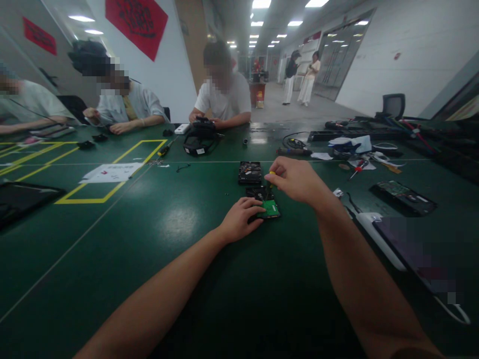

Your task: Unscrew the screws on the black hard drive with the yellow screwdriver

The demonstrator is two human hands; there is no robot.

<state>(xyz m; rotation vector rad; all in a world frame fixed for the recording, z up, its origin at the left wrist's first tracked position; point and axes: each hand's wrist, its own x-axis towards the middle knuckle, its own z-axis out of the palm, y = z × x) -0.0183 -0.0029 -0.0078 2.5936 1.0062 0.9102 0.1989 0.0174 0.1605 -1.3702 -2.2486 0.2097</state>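
A hard drive with a green circuit board (271,209) lies on the table in front of me. My left hand (242,219) steadies it, fingers across its left part and thumb along the near edge. Above the drive, my right hand (295,180) pinches the yellow handle of a screwdriver (271,180), whose shaft points down at the board. Its tip is too small to make out. Just behind lies a second hard drive (250,172), dark, apart from both hands. Tiny screws (226,194) lie left of the drives.
On the right are a phone-like device (419,259) on a white power bank (368,219), another circuit-board device (404,197) and a red screwdriver (359,168). Cables and papers lie beyond. A white sheet (110,172) and a yellow-handled screwdriver (163,150) lie left. Other people sit opposite.
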